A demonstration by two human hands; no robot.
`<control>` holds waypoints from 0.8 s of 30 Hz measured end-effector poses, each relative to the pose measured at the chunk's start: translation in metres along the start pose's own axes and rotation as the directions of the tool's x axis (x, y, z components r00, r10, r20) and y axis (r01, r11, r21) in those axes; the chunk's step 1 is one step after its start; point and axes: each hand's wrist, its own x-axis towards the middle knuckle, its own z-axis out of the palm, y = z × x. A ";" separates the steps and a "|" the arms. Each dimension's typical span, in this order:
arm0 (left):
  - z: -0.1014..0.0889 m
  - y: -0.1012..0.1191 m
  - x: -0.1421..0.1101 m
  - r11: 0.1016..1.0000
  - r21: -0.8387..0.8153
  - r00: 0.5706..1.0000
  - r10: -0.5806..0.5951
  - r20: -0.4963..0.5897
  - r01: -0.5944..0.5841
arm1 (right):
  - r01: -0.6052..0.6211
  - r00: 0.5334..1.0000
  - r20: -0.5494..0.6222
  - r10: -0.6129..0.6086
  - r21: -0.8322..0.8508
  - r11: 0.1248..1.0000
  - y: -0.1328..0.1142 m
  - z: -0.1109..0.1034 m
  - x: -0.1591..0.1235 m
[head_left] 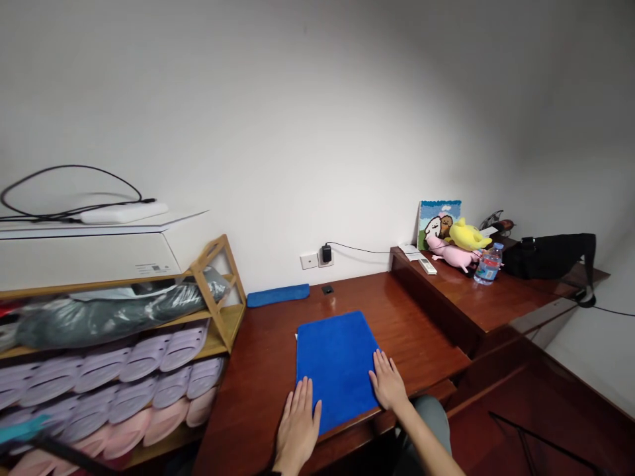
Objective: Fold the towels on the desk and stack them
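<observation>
A bright blue cloth (338, 370) lies spread flat on the reddish-brown wooden desk (258, 370), its near edge close to the desk's front. My left hand (299, 423) rests at the cloth's near left edge, fingers stretched forward, thumb out over the blue fabric. At the right edge of the cloth lies my right hand (388, 382), palm down with its fingers extended. Neither hand grips anything. Along the wall at the back of the desk is a folded blue cloth (278, 295).
On the left a wooden rack (218, 294) holds several lilac and pink slippers (102, 370) and a white box (89, 258). A raised desk section on the right carries plush toys (466, 235), a water bottle (489, 266), a remote (427, 266) and a black bag (540, 256). A charger (326, 253) sits in the wall socket.
</observation>
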 end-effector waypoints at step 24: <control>-0.012 0.010 0.021 0.998 -0.061 0.999 0.010 0.041 -0.008 | 0.000 1.000 -0.015 0.000 -0.024 1.000 -0.026 0.000 0.018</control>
